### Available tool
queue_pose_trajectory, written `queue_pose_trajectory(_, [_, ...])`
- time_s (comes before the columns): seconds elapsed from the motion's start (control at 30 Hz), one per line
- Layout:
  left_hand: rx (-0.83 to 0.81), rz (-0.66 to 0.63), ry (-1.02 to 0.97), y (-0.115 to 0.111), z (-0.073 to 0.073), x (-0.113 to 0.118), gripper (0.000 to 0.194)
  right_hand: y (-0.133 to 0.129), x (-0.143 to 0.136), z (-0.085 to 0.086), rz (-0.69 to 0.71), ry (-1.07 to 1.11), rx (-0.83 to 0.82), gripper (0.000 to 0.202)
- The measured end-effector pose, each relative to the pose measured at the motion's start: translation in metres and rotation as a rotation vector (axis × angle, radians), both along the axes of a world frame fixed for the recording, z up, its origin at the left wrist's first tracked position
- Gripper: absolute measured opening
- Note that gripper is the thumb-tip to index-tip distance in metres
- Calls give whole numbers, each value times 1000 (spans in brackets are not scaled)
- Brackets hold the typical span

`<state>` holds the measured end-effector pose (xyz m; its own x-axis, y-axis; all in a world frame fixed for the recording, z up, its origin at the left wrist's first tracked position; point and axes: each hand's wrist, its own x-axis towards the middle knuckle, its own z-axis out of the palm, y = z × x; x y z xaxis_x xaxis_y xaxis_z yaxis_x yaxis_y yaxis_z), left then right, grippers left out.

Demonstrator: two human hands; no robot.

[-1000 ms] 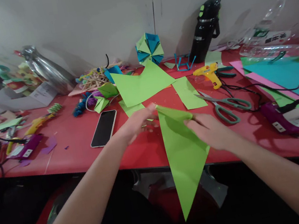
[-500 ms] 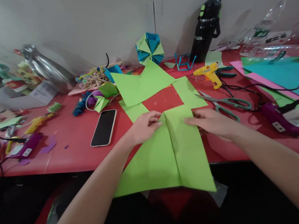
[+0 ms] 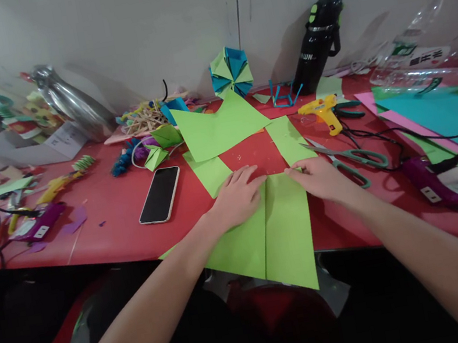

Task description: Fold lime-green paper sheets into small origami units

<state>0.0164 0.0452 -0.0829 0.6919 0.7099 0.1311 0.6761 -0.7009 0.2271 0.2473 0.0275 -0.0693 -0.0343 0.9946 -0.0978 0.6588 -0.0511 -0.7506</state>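
Sheet, green, one: on the bench, near end overhanging the front edge. Done: a lengthwise crease. Not done, from where I stand: any cut along that crease; sheet opened out. Left hand: laid over the upper edge; whether it grips, I cannot tell. Right hand: pinching the upper right corner. Scissors: near it, unheld.

The phone lies left of the near paper; scissors lie right; the glue gun sits behind them

Craft workspace — glue gun, scissors, green paper.
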Motion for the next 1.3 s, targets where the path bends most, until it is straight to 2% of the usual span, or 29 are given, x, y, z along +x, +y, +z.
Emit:
queue_pose_trajectory(0.17, [5,15,-8,1,-6,-1,47,-2,1,3,-8,-142,-44,29])
queue_pose_trajectory(0.33, [-23,8,14,1,-5,-1,48,-9,-2,4,36,-84,-147,38])
queue_pose_trajectory(0.53, [-20,17,3,2,-8,-1,47,-14,-2,1,72,-51,-153,39])
queue_pose_trajectory(0.63, [1,22,-7,1,-9,-1,46,-18,-3,5,20,129,-190,40])
queue_pose_trajectory(0.77, [34,48,11,-1,-5,-1,46,-23,-8,12,-155,451,-260,41])
queue_pose_trajectory(0.9, [83,94,-1,2,-2,2,44,-26,-12,13,-211,594,-326,31])
queue_pose_trajectory(1.07, [138,160,-41,5,3,3,40,-25,-11,5,-129,426,-283,28])
queue_pose_trajectory(1.2, [33,70,46,1,8,0,46,-19,-8,-4,-84,361,-215,30])
queue_pose_trajectory(1.3, [-55,78,128,-1,5,-4,54,-15,-7,-7,-62,300,-216,32])
